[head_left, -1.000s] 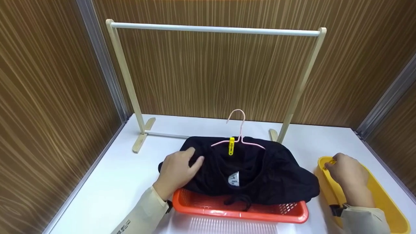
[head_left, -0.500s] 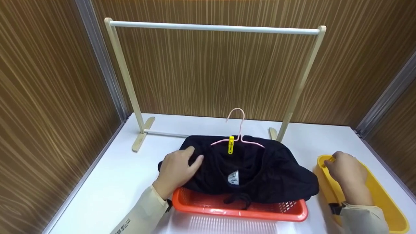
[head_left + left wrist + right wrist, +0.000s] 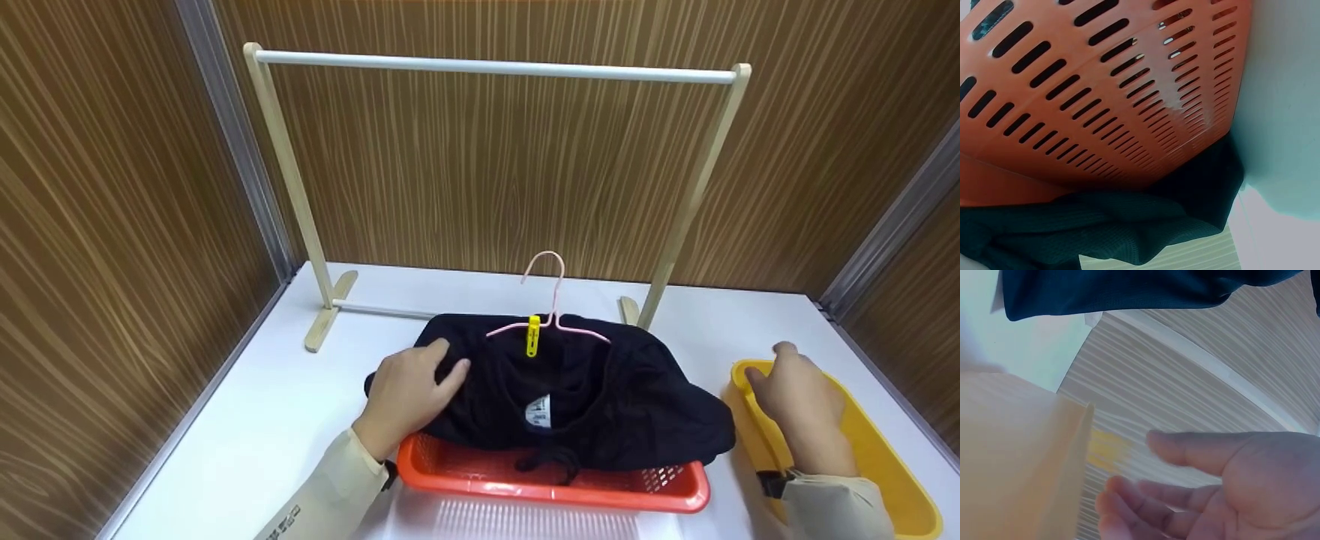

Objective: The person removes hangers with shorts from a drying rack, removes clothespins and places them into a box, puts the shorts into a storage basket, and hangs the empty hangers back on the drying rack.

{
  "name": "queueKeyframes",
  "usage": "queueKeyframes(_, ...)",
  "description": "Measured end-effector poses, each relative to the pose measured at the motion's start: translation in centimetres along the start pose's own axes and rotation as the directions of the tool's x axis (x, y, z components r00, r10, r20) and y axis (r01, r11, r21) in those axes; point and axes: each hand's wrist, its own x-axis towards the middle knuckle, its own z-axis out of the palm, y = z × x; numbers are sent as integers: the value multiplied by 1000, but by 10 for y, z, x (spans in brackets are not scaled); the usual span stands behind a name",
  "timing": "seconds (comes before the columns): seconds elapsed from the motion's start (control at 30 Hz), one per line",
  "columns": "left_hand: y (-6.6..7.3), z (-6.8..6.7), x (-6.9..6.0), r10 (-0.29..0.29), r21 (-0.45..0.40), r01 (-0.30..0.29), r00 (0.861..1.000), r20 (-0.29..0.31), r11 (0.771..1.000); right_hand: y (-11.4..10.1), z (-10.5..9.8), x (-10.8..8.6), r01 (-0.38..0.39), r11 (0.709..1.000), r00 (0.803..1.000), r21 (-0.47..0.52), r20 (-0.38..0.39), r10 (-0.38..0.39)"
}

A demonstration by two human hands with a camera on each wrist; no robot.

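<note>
A black garment (image 3: 652, 397) with a white label lies over a red basket (image 3: 555, 491); a pink hanger (image 3: 559, 289) and a yellow clip (image 3: 532, 336) are at its neckline. My left hand (image 3: 409, 386) rests on the garment's left side, thumb and index finger spread. Over the far end of a yellow basket (image 3: 889, 457), my right hand (image 3: 802, 394) has its thumb and fingers apart. Between basket and hand in the right wrist view is a blurred yellow patch (image 3: 1109, 450); I cannot tell whether it is a clip. The left wrist view shows the red basket's slotted side (image 3: 1100, 101).
Behind the garment stands a wooden rack with a white top bar (image 3: 495, 67) and a lower bar (image 3: 386, 309). Wood-patterned panels (image 3: 510, 172) enclose the white table (image 3: 255, 420) at the back and sides. The yellow basket is to the right of the red one.
My right hand has let go of the small yellow thing it pinched at the yellow basket's far end, and its fingers have spread. My left hand and the garment have not moved.
</note>
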Motion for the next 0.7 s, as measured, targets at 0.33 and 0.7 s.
queueKeyframes(0.33, 0, 1, -1, 7, 4, -7, 1000, 8, 1000, -34, -3, -25, 253, 945, 901, 208, -405, -152)
queueKeyframes(0.7, -1, 1, 0, -20, 0, 20, 999, 28, 1000, -81, 7, -53, 620, 762, 651, 187, -665, -366)
